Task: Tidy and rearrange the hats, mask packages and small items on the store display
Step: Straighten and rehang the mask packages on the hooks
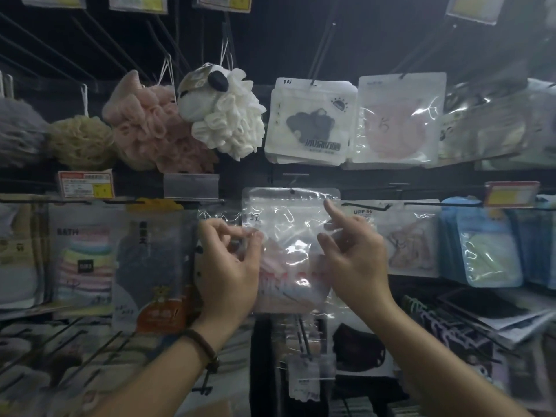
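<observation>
While the left hand pinches the left edge of a clear mask package between thumb and curled fingertips, the right hand sits at the package's right side with its index finger straight and pointing up toward the upper right corner. The other fingers of that hand are loosely bent, and I cannot tell whether they grip the plastic or only touch it. The hands are apart, with the package between them. A dark braided bracelet circles the left wrist.

The mask package is held upright in front of the middle row of the display. Its hanging hole is at the top centre, something pale pink shows low inside, and the glossy film is wrinkled.

Just below it hangs a package with a black mask. To the right, partly behind the right hand, is a package with a pinkish mask, and beyond it a stack of blue packages under a red and yellow price tag. To the left hang a dark grey package with an orange bottom and a striped bath sponge package.

On the row above, a white package picturing a dark mask hangs beside a clear package with pink contents. Left of these hang bath puffs on cords: a white one with a black patch and a label on top, a pink one, a beige one and a grey one at the frame edge. The far edges are blurred.
</observation>
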A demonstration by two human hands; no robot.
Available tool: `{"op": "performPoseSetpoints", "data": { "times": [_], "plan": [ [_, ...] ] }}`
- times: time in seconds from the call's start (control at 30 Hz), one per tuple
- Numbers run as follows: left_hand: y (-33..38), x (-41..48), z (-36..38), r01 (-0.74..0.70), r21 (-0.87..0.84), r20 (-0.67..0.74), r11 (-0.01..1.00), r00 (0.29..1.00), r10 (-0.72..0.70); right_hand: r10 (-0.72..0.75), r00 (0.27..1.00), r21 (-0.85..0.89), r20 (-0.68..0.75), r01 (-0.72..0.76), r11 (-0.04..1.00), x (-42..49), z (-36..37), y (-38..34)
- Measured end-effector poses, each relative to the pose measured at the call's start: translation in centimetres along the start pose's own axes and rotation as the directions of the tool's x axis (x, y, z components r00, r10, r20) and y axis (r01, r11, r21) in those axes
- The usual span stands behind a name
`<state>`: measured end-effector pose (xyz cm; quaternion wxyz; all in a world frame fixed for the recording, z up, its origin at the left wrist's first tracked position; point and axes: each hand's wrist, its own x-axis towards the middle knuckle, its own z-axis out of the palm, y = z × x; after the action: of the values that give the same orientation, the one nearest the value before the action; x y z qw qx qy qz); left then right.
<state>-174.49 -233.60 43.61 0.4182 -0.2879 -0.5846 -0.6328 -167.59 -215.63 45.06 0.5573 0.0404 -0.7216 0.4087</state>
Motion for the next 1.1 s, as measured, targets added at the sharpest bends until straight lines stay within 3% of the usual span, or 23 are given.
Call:
{"op": "performPoseSetpoints", "data": {
  "times": [0.13,0.33,0.57,0.8,0.97,1.03,1.1],
  "plan": [
    [-1.2,0.7,0.2,-0.19,0.203,0.139,0.961,0.977,0.164,0.008,1.0,-0.05,0.027,-0.006,0.999,0.2,0.0,-0.1],
    [-1.1,2.3,0.7,-0.201,0.369,0.293,0.908,0.952,0.092,-0.006,1.0,-0.093,0.026,0.008,0.996,0.6,0.1,0.4],
    [-0.9,2.8,1.3,-0.137,0.428,0.305,0.893,0.952,-0.001,0.057,0.995,-0.16,0.087,-0.042,0.986,1.5,0.5,0.2],
    [-1.0,3.0,1.1,-0.157,0.627,0.365,0.763,0.925,-0.109,0.102,0.96,-0.491,0.261,0.04,0.87,1.9,0.0,0.9],
    [0.2,2.7,0.9,-0.153,0.734,0.328,0.662,0.933,-0.148,0.192,0.927,-0.354,0.324,-0.069,0.933,1.6,-1.8,1.2],
    [1.8,1.9,1.2,-0.176,0.756,0.307,0.631,0.946,-0.105,0.18,0.933,-0.318,0.31,-0.077,0.945,1.1,-3.4,0.8],
    [3.8,0.4,1.8,-0.267,0.697,0.363,0.666,0.932,-0.007,0.141,0.947,-0.277,0.288,-0.058,0.959,0.3,-5.6,0.6]
  ]
}}
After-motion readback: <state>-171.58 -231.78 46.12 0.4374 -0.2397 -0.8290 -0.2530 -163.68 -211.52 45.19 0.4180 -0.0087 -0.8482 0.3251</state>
